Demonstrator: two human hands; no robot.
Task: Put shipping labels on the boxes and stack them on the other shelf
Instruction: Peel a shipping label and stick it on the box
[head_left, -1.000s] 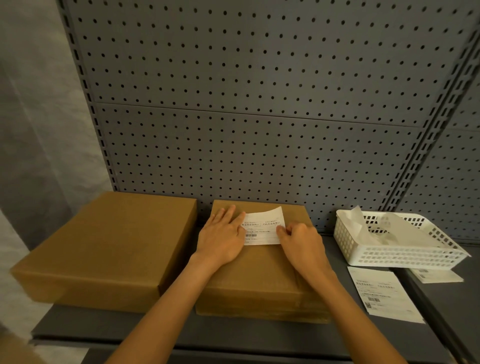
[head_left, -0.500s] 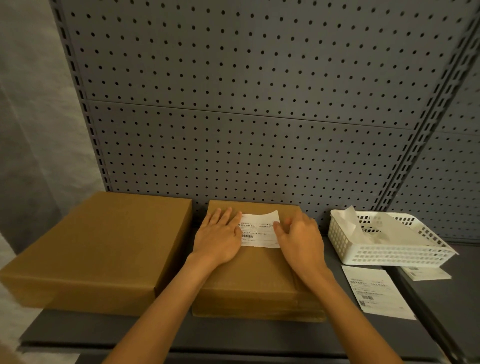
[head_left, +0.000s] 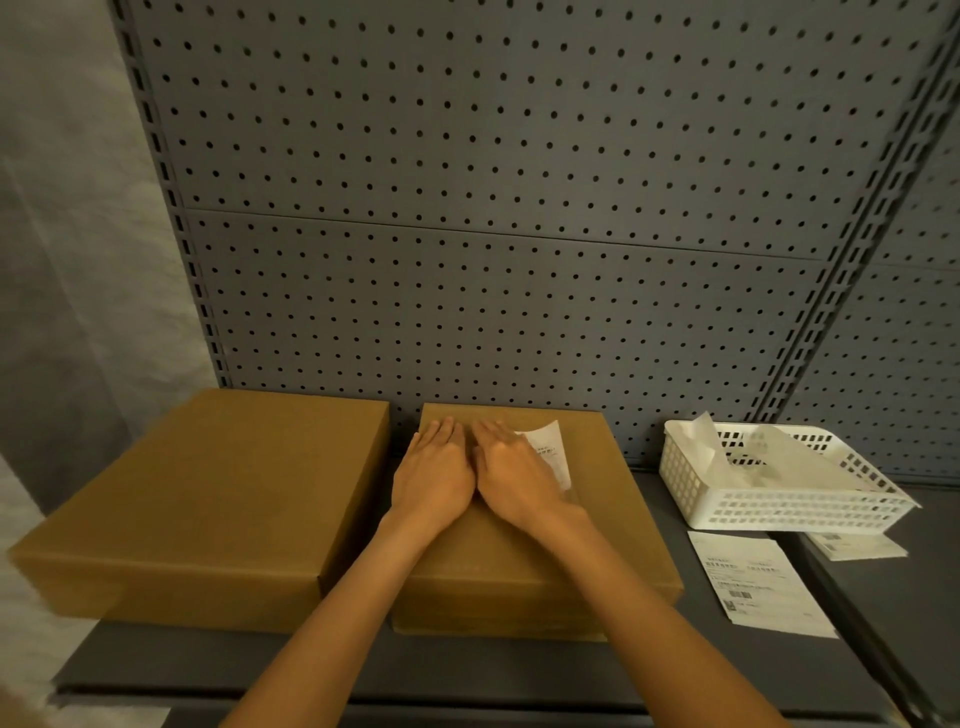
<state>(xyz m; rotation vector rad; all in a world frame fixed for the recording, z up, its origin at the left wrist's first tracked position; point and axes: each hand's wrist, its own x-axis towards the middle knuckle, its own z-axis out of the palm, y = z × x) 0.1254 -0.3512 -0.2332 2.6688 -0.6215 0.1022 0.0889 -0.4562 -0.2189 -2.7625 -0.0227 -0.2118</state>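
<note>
Two flat brown cardboard boxes lie side by side on the grey shelf (head_left: 654, 639). The middle box (head_left: 597, 530) carries a white shipping label (head_left: 551, 453) near its back edge. My left hand (head_left: 434, 475) lies flat on the box top, left of the label. My right hand (head_left: 511, 475) lies flat with straight fingers over most of the label, so only its right strip shows. The two hands touch side by side. The left box (head_left: 218, 493) has a bare top.
A white plastic basket (head_left: 779, 499) with crumpled backing paper stands at the right. In front of it a loose label sheet (head_left: 753, 582) lies on the shelf, and another sheet (head_left: 857, 545) pokes out under the basket. A pegboard wall (head_left: 493, 208) backs the shelf.
My right hand slid left across the label, from its right edge to beside my left hand, and now covers most of it. My left hand stayed on the box.
</note>
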